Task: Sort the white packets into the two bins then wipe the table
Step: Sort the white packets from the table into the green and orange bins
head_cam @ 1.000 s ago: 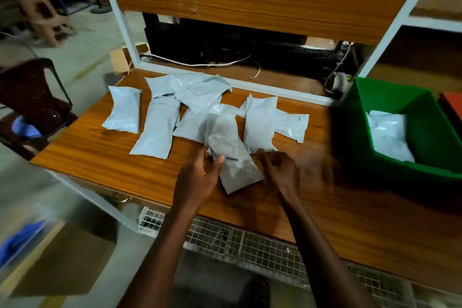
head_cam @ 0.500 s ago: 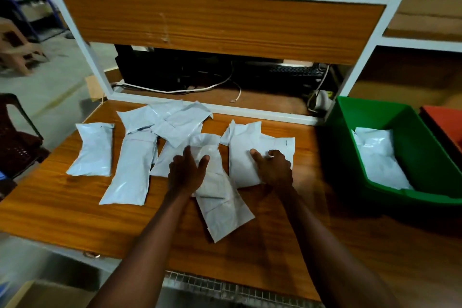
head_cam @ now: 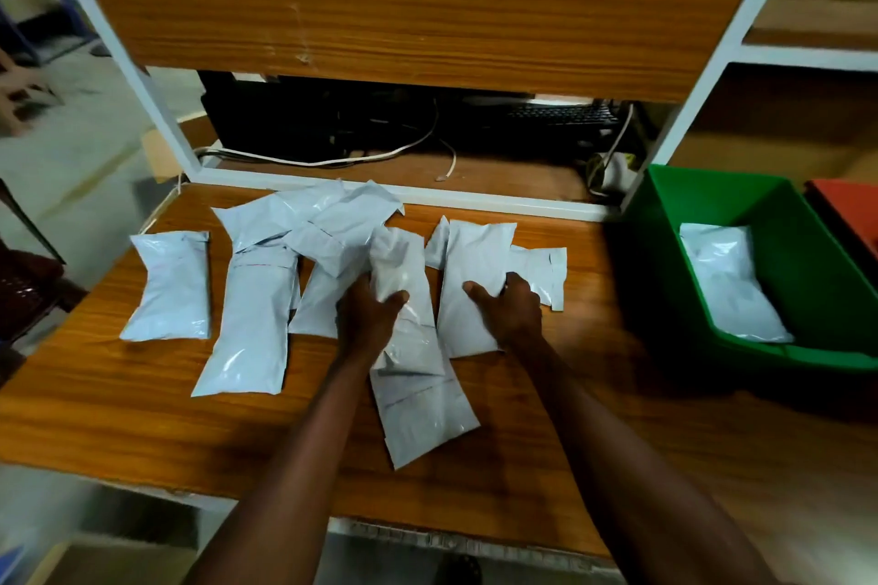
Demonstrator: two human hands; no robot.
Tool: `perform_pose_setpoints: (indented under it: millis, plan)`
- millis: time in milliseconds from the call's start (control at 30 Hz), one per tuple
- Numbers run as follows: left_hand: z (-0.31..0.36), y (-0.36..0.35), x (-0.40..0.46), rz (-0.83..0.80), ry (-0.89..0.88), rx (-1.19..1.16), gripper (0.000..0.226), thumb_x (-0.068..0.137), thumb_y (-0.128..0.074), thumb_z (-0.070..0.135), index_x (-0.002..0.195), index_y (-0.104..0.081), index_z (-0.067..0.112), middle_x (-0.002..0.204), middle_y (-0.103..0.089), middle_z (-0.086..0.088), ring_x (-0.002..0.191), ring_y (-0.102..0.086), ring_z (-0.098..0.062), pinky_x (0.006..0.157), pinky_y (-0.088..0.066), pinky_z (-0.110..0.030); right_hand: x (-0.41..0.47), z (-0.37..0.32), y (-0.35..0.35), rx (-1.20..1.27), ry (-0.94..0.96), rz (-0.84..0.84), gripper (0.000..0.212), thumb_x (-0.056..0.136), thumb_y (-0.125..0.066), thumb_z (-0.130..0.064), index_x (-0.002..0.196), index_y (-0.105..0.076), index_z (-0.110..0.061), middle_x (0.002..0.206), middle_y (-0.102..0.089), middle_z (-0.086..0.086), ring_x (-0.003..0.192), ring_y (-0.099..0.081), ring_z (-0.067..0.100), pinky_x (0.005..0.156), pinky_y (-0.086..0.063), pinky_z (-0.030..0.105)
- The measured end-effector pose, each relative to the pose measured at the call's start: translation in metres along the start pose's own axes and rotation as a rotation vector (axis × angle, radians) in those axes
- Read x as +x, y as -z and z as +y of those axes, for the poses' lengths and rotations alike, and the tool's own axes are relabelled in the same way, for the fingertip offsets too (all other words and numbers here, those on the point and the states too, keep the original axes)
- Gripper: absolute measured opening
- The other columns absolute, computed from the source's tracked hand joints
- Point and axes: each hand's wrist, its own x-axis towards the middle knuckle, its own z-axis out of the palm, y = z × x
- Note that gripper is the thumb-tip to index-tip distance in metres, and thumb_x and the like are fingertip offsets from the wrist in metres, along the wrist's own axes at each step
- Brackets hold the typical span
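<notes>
From the head view I judge sorting barely begun: my left hand has its grip closed on a long white plastic packet on the wooden desk, my right hand pinches its neighbour, both next needing lifting towards the green plastic bin.

Since a second ago both hands have moved away from the table's front edge toward its middle, into the spread of white packets. The left hand, which was pinching the near packet together with the right, has since let that packet lie flat near the front edge and now closes its fingers around the lower part of another packet lying just beyond it. The right hand has left the near packet and now presses down on the right edge of the tall packet toward the green bin's side.
</notes>
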Motion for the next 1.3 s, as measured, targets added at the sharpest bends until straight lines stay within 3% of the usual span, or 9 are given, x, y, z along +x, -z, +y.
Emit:
perform_pose_setpoints:
  millis: [133,267,400,533,733,900,1000,1133,1300]
  plan:
    - [0.012,0.016,-0.009,-0.066,-0.082,-0.221,0.043,0.083,-0.076,0.032,0.120,-0.064,0.014,0.121,-0.067,-0.003,0.111,-0.063,-0.024,0.094,-0.054,-0.045,-0.024,0.000,0.022,0.200,0.063,0.053,0.054,0.083,-0.077,-0.051,0.121,-0.065,-0.015,0.119,-0.072,0.004,0.109,-0.068,0.024,0.088,-0.053,0.033]
    - [0.028,0.024,-0.024,-0.170,-0.159,-0.370,0.044,0.082,-0.077,0.037,0.121,-0.065,0.023,0.118,-0.070,0.006,0.108,-0.066,-0.014,0.093,-0.056,-0.042,-0.049,0.008,0.051,0.301,0.093,0.130,0.047,0.078,-0.078,-0.054,0.114,-0.067,-0.025,0.110,-0.075,-0.008,0.098,-0.071,0.014,0.087,-0.060,0.042]
    - [0.055,0.018,-0.053,-0.280,-0.250,-0.479,0.032,0.086,-0.074,0.031,0.115,-0.062,0.039,0.112,-0.067,0.025,0.101,-0.065,0.003,0.081,-0.056,-0.018,-0.087,0.021,0.090,0.473,0.079,0.170,0.055,0.075,-0.083,-0.048,0.121,-0.065,-0.024,0.110,-0.075,-0.006,0.095,-0.074,0.013,0.080,-0.063,0.041]
    - [0.092,-0.011,-0.089,-0.437,-0.247,-0.575,0.034,0.088,-0.071,0.028,0.120,-0.061,0.022,0.109,-0.069,0.012,0.087,-0.070,0.002,0.064,-0.055,-0.015,-0.124,0.045,0.145,0.529,0.052,0.302,0.038,0.082,-0.083,-0.030,0.114,-0.066,-0.018,0.109,-0.075,0.001,0.093,-0.074,0.016,0.078,-0.063,0.039]
    - [0.142,-0.068,-0.136,-0.615,-0.254,-0.594,0.035,0.086,-0.074,0.023,0.118,-0.064,0.012,0.109,-0.072,0.003,0.093,-0.070,-0.009,0.077,-0.059,-0.027,-0.159,0.091,0.226,0.516,-0.006,0.465,0.046,0.081,-0.083,-0.031,0.117,-0.067,-0.010,0.110,-0.074,0.006,0.093,-0.073,0.019,0.079,-0.063,0.039]
    - [0.182,-0.120,-0.182,-0.737,-0.259,-0.617,0.034,0.085,-0.075,0.020,0.116,-0.064,0.011,0.103,-0.072,0.004,0.087,-0.072,-0.006,0.070,-0.060,-0.024,-0.179,0.138,0.290,0.547,0.006,0.545,0.045,0.083,-0.081,-0.033,0.121,-0.067,-0.015,0.110,-0.075,0.000,0.095,-0.075,0.016,0.078,-0.063,0.035]
    - [0.206,-0.156,-0.206,-0.757,-0.278,-0.604,0.033,0.086,-0.074,0.020,0.116,-0.064,0.010,0.100,-0.073,0.002,0.078,-0.072,-0.003,0.062,-0.056,-0.020,-0.180,0.166,0.332,0.529,0.013,0.560,0.030,0.087,-0.077,-0.029,0.113,-0.064,-0.026,0.102,-0.073,-0.010,0.087,-0.074,0.006,0.067,-0.062,0.026]
    - [0.241,-0.207,-0.236,-0.756,-0.280,-0.600,0.026,0.085,-0.076,0.025,0.108,-0.067,0.017,0.098,-0.075,0.003,0.085,-0.073,-0.012,0.067,-0.059,-0.028,-0.170,0.199,0.391,0.480,0.018,0.576,0.029,0.088,-0.075,-0.036,0.113,-0.063,-0.028,0.094,-0.068,-0.021,0.074,-0.069,-0.009,0.053,-0.053,0.013]
    - [0.286,-0.267,-0.264,-0.680,-0.272,-0.608,0.024,0.085,-0.076,0.022,0.105,-0.070,0.009,0.095,-0.076,-0.001,0.081,-0.073,-0.013,0.067,-0.059,-0.028,-0.145,0.233,0.461,0.492,-0.007,0.558,0.048,0.085,-0.077,-0.041,0.126,-0.065,-0.019,0.111,-0.072,-0.007,0.094,-0.070,0.009,0.073,-0.058,0.027]
